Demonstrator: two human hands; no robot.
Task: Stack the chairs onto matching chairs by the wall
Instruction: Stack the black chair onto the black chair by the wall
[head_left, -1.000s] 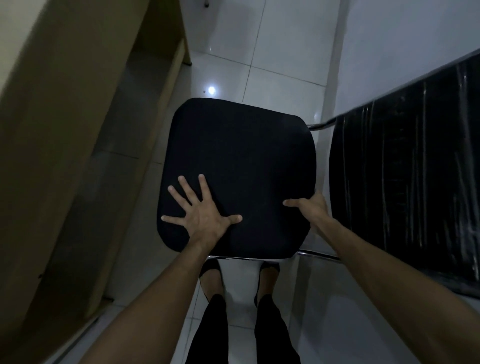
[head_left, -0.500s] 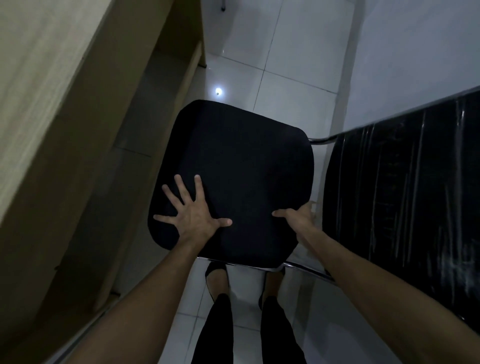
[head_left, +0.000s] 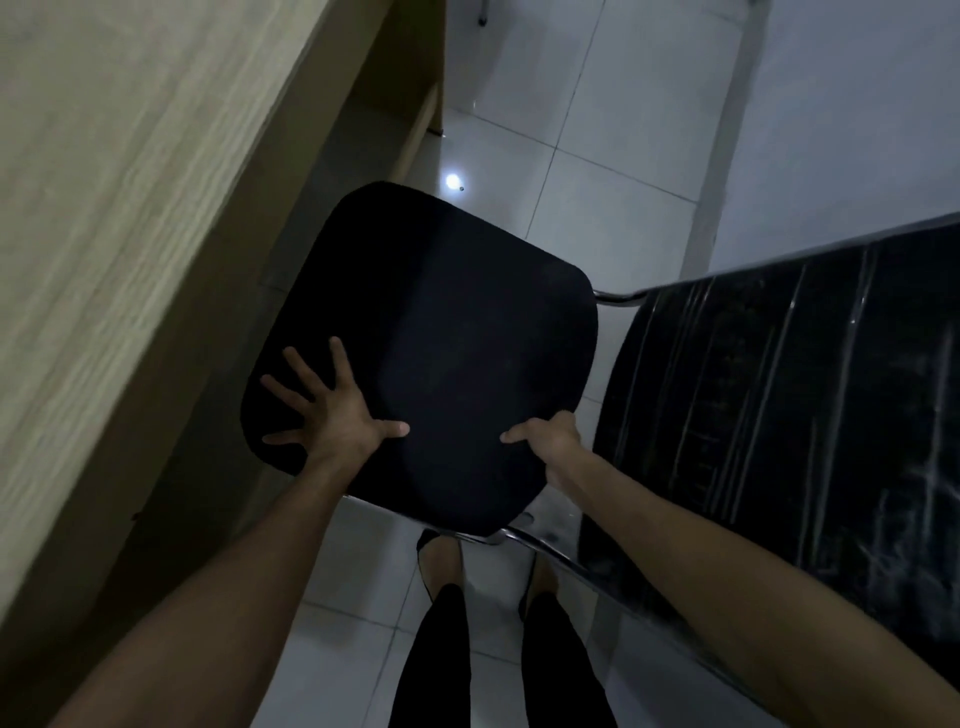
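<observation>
Chair seat (head_left: 441, 338), black and padded: left hand (head_left: 337, 415) lies flat, fingers spread; right hand (head_left: 550, 439) grips its edge.

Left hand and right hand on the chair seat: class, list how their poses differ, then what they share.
The left hand lies flat on top of the seat with fingers spread; the right hand curls around the seat's edge, only its thumb on top. The left hand sits toward the desk side, the right hand toward the backrest. Both touch the seat's near part.
</observation>
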